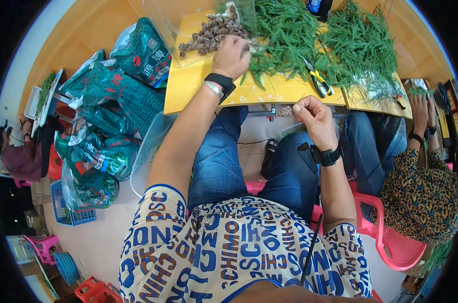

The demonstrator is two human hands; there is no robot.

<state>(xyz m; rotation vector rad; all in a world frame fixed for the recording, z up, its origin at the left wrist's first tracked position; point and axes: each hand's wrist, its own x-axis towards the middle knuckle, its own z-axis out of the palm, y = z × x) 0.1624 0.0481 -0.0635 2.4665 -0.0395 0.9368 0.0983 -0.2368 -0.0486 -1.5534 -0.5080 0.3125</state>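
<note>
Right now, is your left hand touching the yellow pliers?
Apart. The head view shows the left hand at the brown cones, with green sprigs and yellow tabletop between it and the pliers.

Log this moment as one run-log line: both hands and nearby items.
left hand: at brown cone pile | right hand: holding single cone between fingertips | on table: yellow-black pliers, green sprigs

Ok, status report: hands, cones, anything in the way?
Left hand at the cone pile, grip unclear. Right hand holding one cone at its fingertips. Pliers lie just beyond; greenery crowds the pile's right side.
</note>
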